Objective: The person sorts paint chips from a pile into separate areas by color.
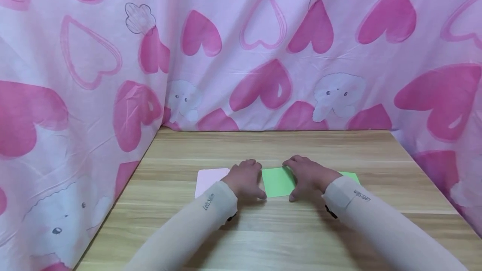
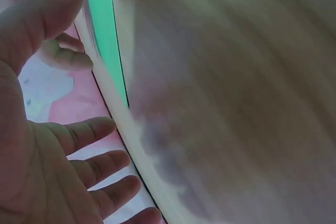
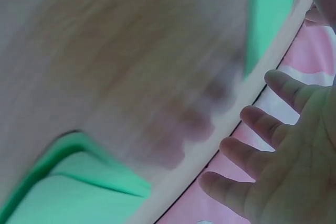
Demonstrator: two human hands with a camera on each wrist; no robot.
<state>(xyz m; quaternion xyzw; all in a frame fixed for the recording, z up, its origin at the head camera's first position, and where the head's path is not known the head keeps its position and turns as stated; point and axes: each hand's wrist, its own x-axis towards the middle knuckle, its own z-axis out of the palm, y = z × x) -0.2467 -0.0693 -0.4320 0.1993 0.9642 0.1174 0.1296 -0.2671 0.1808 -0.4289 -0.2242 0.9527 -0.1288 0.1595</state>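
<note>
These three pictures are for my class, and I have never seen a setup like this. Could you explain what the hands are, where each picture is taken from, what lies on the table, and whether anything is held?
No machine here: a person works with two bare hands in long pale sleeves. The large picture comes from a camera worn on the head, looking down at a wooden table with pink heart-patterned cloth hung behind and beside it. The other two come from cameras on each wrist; they are blurred and very close. On the table lie a green sheet of paper and a pale pink sheet. The left hand and right hand rest on the green sheet's edges, fingers bent. Whether they pinch it cannot be told.
</note>
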